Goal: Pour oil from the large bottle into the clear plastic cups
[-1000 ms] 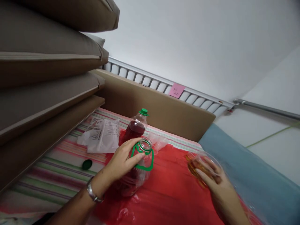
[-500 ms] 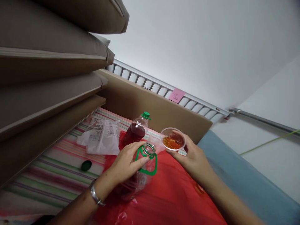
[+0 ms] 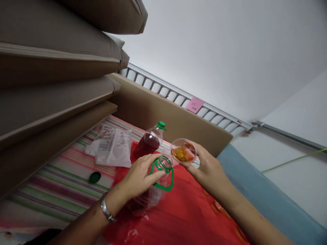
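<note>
My left hand (image 3: 143, 175) is closed round the neck of a clear plastic jug (image 3: 153, 197), just below its uncapped mouth. The jug has a green carrying handle (image 3: 171, 182) and stands on red plastic. In my right hand (image 3: 204, 160) is a clear plastic bowl (image 3: 183, 151) with orange-yellow liquid in it. The bowl tilts towards the jug, its rim close beside the open mouth; no stream shows between them. Behind my left hand stands a second jug (image 3: 148, 144) of dark red liquid, closed with a green cap (image 3: 161, 125).
A loose dark green cap (image 3: 95, 177) lies on the striped cloth (image 3: 61, 177), near a white printed plastic bag (image 3: 114, 148). Red plastic sheeting (image 3: 194, 211) spreads under the jugs. Stacked cushions (image 3: 58, 68) rise at left; a brown board (image 3: 168, 115) and radiator (image 3: 153, 86) stand behind.
My right hand has brought the bowl left, closer to the jug's mouth, and tipped it further. The liquid has shifted towards the bowl's near left side. My left hand keeps its hold.
</note>
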A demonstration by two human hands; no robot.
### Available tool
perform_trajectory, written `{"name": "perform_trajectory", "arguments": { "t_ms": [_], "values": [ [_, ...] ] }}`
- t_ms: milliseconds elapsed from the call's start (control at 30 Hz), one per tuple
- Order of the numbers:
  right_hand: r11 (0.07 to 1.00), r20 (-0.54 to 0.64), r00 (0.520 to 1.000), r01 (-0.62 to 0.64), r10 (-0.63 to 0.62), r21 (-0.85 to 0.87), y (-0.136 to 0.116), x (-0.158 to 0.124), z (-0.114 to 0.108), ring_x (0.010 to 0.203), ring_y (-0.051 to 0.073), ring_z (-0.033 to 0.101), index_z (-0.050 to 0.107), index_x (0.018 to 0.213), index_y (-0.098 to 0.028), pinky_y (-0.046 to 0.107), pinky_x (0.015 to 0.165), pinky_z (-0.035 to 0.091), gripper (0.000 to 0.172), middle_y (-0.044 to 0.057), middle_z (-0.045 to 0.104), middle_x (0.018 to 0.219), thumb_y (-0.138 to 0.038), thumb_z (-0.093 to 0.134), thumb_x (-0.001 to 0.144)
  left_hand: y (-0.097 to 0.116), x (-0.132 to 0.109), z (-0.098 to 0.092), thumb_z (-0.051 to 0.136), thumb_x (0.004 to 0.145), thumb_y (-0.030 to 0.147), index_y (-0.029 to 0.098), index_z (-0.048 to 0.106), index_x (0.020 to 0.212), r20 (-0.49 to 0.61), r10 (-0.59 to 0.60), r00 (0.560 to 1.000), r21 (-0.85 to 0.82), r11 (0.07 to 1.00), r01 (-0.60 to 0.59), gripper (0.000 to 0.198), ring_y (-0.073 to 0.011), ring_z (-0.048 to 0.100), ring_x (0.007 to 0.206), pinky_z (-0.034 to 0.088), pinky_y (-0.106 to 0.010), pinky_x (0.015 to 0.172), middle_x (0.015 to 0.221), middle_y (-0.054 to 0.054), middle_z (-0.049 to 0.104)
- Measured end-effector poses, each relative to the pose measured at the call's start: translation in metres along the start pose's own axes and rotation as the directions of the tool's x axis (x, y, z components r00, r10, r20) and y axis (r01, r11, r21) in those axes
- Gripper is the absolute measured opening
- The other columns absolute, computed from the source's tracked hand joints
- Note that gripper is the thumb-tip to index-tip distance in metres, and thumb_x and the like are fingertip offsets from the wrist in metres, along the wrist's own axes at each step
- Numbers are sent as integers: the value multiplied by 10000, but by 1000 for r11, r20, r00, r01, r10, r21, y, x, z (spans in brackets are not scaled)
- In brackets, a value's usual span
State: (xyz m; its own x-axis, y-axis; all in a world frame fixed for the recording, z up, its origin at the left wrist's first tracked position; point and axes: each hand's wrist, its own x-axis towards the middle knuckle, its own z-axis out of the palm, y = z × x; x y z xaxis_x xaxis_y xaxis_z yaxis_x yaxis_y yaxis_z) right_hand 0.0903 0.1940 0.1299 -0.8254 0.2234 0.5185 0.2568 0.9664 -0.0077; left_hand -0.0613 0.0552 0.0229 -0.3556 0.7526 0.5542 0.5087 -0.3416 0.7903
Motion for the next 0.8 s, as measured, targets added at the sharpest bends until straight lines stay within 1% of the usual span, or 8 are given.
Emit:
{"name": "perform_trajectory", "arguments": {
  "t_ms": [267, 433, 800],
  "values": [
    [997, 9, 998, 60, -59, -42, -2, 4, -1, 1083, 293, 611, 455, 1298, -262, 473, 870, 523, 496, 90, 624, 1206, -264, 520, 807, 1, 1, -1, 585, 847, 370, 242, 528, 1235, -2, -6, 1000, 12, 1000, 6, 412, -229, 559, 1165, 410, -402, 1016, 1260, -60, 623],
    [992, 10, 995, 101, -101, -72, 0, 5, -2, 1080, 294, 613, 443, 1316, -265, 470, 856, 528, 508, 90, 622, 1215, -265, 512, 813, 0, 1, -1, 584, 845, 368, 244, 530, 1238, -5, -6, 1000, 8, 1000, 6, 415, -234, 558, 1169, 411, -410, 1016, 1261, -65, 623],
    [985, 18, 990, 138, -137, -100, -1, 6, -4, 1089, 284, 602, 429, 1318, -253, 466, 865, 524, 497, 101, 613, 1216, -225, 493, 826, 3, 1, -1, 597, 835, 345, 227, 542, 1223, 0, -26, 1000, 2, 1000, 26, 408, -231, 560, 1160, 410, -399, 1010, 1247, -70, 631]
  ]
}}
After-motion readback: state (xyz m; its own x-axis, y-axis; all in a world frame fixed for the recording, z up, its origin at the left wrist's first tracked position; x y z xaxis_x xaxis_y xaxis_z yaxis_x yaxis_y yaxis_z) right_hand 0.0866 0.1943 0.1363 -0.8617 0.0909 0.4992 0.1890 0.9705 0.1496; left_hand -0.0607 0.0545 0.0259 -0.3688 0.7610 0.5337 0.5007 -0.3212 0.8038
